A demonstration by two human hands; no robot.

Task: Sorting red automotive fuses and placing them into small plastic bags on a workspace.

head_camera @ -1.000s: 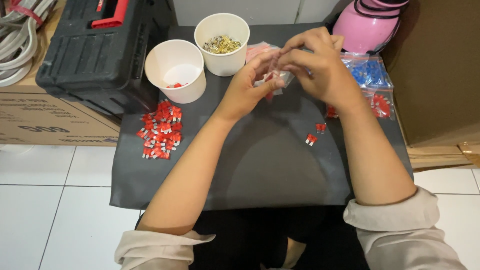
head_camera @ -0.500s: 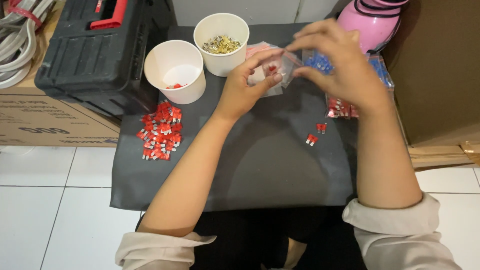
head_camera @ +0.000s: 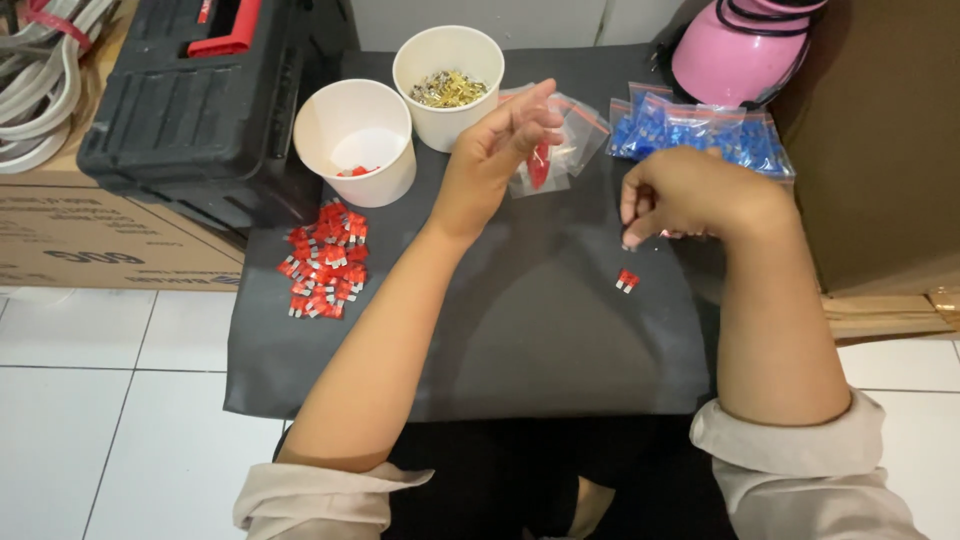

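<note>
We work over a dark grey mat. At eleven o'clock sits a white paper cup with a few red pieces; at nine lies a heap of small red plastic fuses. Our left hand pinches a small clear plastic bag, which we judge could slip or spill. Our right hand, curled closed at three o'clock, may be gripping something, but we cannot tell; just below it lie loose red fuses, which it could knock off the mat.

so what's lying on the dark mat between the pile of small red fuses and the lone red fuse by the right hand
In the head view only the person's left forearm crosses above the dark mat between the pile of small red fuses and the lone red fuse.
</note>
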